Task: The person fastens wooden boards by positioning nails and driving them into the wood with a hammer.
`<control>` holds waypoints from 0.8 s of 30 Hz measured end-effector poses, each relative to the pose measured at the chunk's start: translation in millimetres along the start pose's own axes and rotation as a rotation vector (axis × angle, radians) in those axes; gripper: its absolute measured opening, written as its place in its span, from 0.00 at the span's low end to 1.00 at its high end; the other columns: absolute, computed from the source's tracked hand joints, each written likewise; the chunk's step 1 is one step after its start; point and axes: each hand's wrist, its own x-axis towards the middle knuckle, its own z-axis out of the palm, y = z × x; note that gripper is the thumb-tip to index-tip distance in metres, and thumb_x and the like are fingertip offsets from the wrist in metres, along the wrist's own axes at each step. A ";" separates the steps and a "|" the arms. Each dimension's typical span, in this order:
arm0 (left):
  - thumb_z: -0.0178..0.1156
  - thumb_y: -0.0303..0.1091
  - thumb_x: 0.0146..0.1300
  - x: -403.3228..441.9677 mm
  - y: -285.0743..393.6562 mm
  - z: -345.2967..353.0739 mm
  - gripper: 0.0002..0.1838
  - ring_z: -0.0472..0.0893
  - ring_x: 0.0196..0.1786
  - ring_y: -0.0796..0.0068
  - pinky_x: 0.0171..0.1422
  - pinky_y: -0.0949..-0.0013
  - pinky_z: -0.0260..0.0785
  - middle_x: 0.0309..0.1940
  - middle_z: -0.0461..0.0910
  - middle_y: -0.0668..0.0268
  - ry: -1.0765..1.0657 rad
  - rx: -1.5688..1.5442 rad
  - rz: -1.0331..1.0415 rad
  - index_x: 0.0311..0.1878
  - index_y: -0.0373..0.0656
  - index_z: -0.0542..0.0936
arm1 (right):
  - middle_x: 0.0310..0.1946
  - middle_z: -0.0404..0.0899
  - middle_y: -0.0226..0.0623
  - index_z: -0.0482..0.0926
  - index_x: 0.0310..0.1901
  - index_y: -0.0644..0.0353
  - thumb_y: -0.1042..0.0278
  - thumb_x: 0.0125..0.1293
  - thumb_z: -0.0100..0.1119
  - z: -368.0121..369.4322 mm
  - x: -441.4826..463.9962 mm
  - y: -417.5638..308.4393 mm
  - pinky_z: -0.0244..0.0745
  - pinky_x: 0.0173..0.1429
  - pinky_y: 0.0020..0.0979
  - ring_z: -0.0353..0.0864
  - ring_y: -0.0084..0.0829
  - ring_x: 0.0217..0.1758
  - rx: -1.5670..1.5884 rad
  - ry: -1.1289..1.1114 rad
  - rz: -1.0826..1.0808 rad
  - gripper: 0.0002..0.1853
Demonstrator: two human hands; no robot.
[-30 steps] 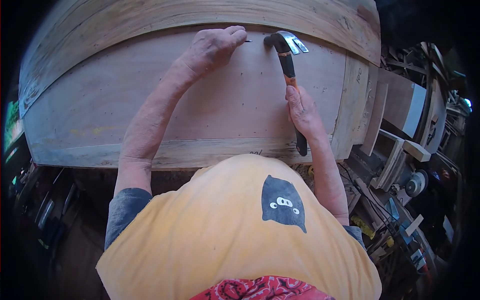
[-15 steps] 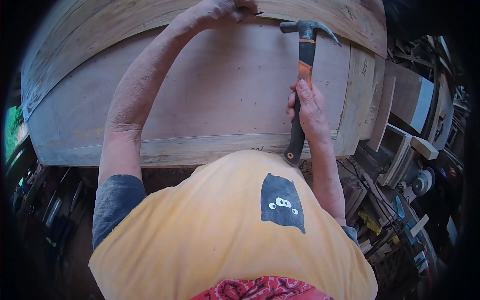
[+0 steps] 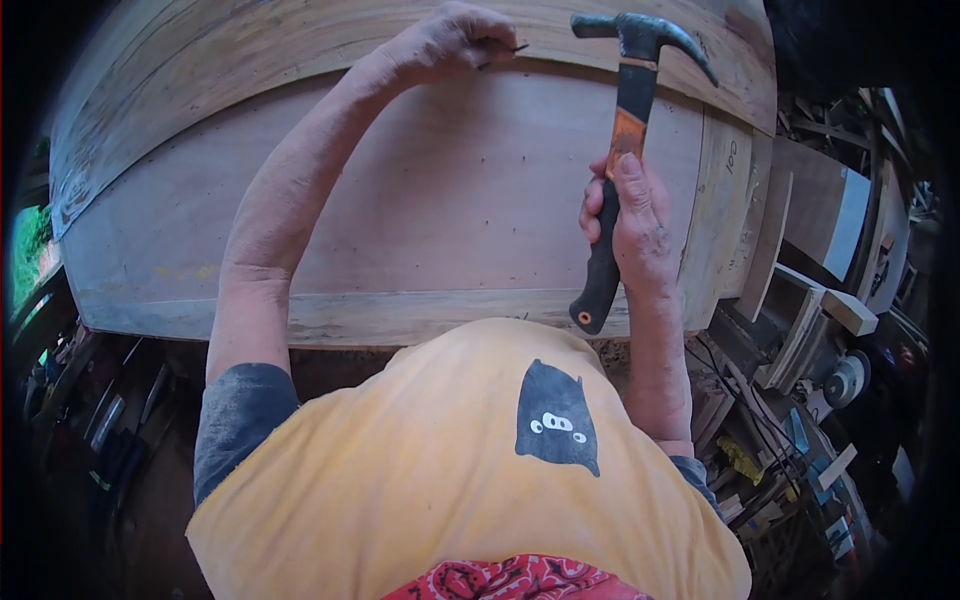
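My right hand (image 3: 640, 225) grips a claw hammer (image 3: 632, 110) by its black and orange handle, thumb laid along the handle. The hammer's head points up, away from me, with the claw to the right. At the far side, my left hand (image 3: 462, 42) is closed in a pinch, and thin dark nails (image 3: 519, 48) poke out from its fingers. That hand is over the lower edge of a wide wooden board (image 3: 300, 50), where the board meets a flat plywood panel (image 3: 430, 190). Small nail-like dots are scattered across the panel.
A wooden strip (image 3: 330, 318) edges the panel near my body, and another with pencil marks (image 3: 728, 185) runs along its right side. To the right stand loose boards (image 3: 810, 200), a wood block (image 3: 849, 312), a grey round disc-like part (image 3: 848, 380), cables and offcuts.
The hammer and my right hand have shifted slightly up and to the right, the head rising more. My left hand keeps its pinch and place at the board's edge. The view has tilted a little.
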 end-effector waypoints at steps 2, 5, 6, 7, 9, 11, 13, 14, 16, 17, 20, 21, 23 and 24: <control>0.66 0.17 0.61 -3.9 -9.4 4.8 0.09 0.78 0.35 0.72 0.44 0.69 0.74 0.31 0.80 0.67 -0.013 -0.075 -0.008 0.43 0.39 0.83 | 0.25 0.74 0.30 0.73 0.46 0.62 0.44 0.82 0.46 0.9 -0.6 3.5 0.69 0.25 0.25 0.73 0.21 0.20 -0.042 -0.004 0.080 0.24; 0.63 0.15 0.51 -3.7 -9.6 3.3 0.13 0.77 0.39 0.71 0.45 0.65 0.73 0.31 0.76 0.64 -0.008 -0.219 -0.065 0.40 0.40 0.82 | 0.25 0.74 0.30 0.73 0.43 0.61 0.46 0.82 0.45 1.4 4.5 15.4 0.69 0.25 0.26 0.73 0.22 0.19 -0.065 -0.062 0.140 0.23; 0.63 0.15 0.48 -1.6 -12.3 5.1 0.15 0.76 0.38 0.61 0.46 0.66 0.72 0.33 0.77 0.59 0.003 -0.221 -0.030 0.40 0.41 0.82 | 0.24 0.74 0.31 0.72 0.44 0.61 0.46 0.83 0.45 -2.7 4.9 19.5 0.69 0.25 0.26 0.73 0.23 0.19 -0.090 -0.113 0.130 0.22; 0.64 0.18 0.50 0.5 -13.7 1.0 0.14 0.78 0.39 0.51 0.47 0.62 0.74 0.34 0.79 0.56 -0.068 -0.089 -0.022 0.41 0.41 0.82 | 0.24 0.73 0.31 0.72 0.44 0.61 0.46 0.83 0.45 -3.8 3.6 11.1 0.69 0.25 0.26 0.73 0.23 0.19 -0.080 -0.103 0.115 0.22; 0.64 0.27 0.61 5.3 2.4 1.9 0.04 0.84 0.42 0.49 0.48 0.54 0.77 0.36 0.81 0.56 -0.093 0.122 -0.023 0.38 0.41 0.80 | 0.24 0.73 0.31 0.71 0.45 0.62 0.46 0.83 0.45 -4.8 -0.2 1.6 0.69 0.24 0.26 0.73 0.23 0.19 -0.050 -0.075 0.095 0.22; 0.63 0.28 0.63 6.3 13.3 0.3 0.03 0.84 0.41 0.50 0.46 0.56 0.77 0.34 0.81 0.56 -0.048 0.084 -0.008 0.38 0.40 0.80 | 0.24 0.73 0.32 0.71 0.46 0.62 0.47 0.83 0.45 -9.1 0.7 -0.4 0.70 0.24 0.26 0.73 0.24 0.19 -0.009 -0.043 0.051 0.22; 0.63 0.28 0.63 5.3 13.8 -0.2 0.04 0.84 0.40 0.50 0.46 0.56 0.77 0.34 0.81 0.55 -0.038 0.084 -0.008 0.37 0.39 0.80 | 0.24 0.73 0.32 0.71 0.46 0.61 0.48 0.83 0.45 -8.2 2.1 1.2 0.70 0.24 0.26 0.73 0.24 0.19 0.079 0.012 0.021 0.21; 0.63 0.28 0.63 4.5 13.6 -0.2 0.04 0.84 0.40 0.50 0.46 0.56 0.77 0.34 0.81 0.55 -0.034 0.085 -0.010 0.37 0.38 0.80 | 0.24 0.73 0.32 0.71 0.45 0.61 0.48 0.83 0.45 -7.4 2.4 2.6 0.70 0.24 0.26 0.73 0.24 0.19 0.123 0.044 0.009 0.21; 0.63 0.28 0.64 3.0 14.6 0.2 0.04 0.84 0.40 0.50 0.46 0.56 0.77 0.34 0.81 0.55 -0.036 0.087 -0.023 0.37 0.38 0.80 | 0.24 0.73 0.32 0.71 0.45 0.61 0.47 0.83 0.45 -5.1 6.6 13.5 0.70 0.24 0.26 0.73 0.24 0.18 0.095 -0.029 0.062 0.21; 0.63 0.28 0.64 2.8 14.2 0.6 0.04 0.84 0.40 0.50 0.46 0.56 0.77 0.34 0.81 0.54 -0.042 0.090 -0.032 0.37 0.38 0.80 | 0.24 0.73 0.32 0.71 0.45 0.61 0.47 0.83 0.45 -6.4 9.2 18.4 0.70 0.24 0.26 0.73 0.24 0.18 0.038 -0.091 0.103 0.21; 0.63 0.27 0.64 2.9 13.0 -0.6 0.03 0.84 0.40 0.50 0.46 0.56 0.77 0.34 0.81 0.54 -0.045 0.084 -0.048 0.37 0.37 0.80 | 0.23 0.72 0.32 0.71 0.45 0.61 0.45 0.82 0.46 -9.4 10.5 10.9 0.69 0.23 0.26 0.72 0.24 0.17 -0.026 -0.113 0.103 0.22; 0.63 0.27 0.64 2.9 14.5 0.0 0.03 0.84 0.40 0.50 0.46 0.56 0.77 0.34 0.81 0.54 -0.048 0.074 -0.054 0.37 0.37 0.81 | 0.22 0.72 0.32 0.71 0.45 0.60 0.45 0.82 0.47 -9.8 10.1 8.3 0.69 0.22 0.27 0.72 0.24 0.17 -0.001 -0.086 0.077 0.23; 0.64 0.26 0.62 3.2 16.2 1.0 0.03 0.83 0.40 0.50 0.45 0.57 0.77 0.34 0.81 0.54 -0.044 0.047 -0.050 0.38 0.38 0.81 | 0.22 0.72 0.32 0.71 0.45 0.60 0.44 0.82 0.47 -10.7 9.2 2.9 0.68 0.21 0.27 0.71 0.24 0.16 0.059 -0.023 0.015 0.23; 0.64 0.25 0.62 1.9 14.8 -0.7 0.03 0.83 0.40 0.49 0.45 0.57 0.77 0.34 0.81 0.54 -0.039 0.035 -0.052 0.38 0.38 0.81 | 0.22 0.72 0.32 0.71 0.44 0.61 0.44 0.82 0.46 -7.5 11.1 3.3 0.68 0.21 0.27 0.71 0.24 0.17 0.088 0.008 0.017 0.23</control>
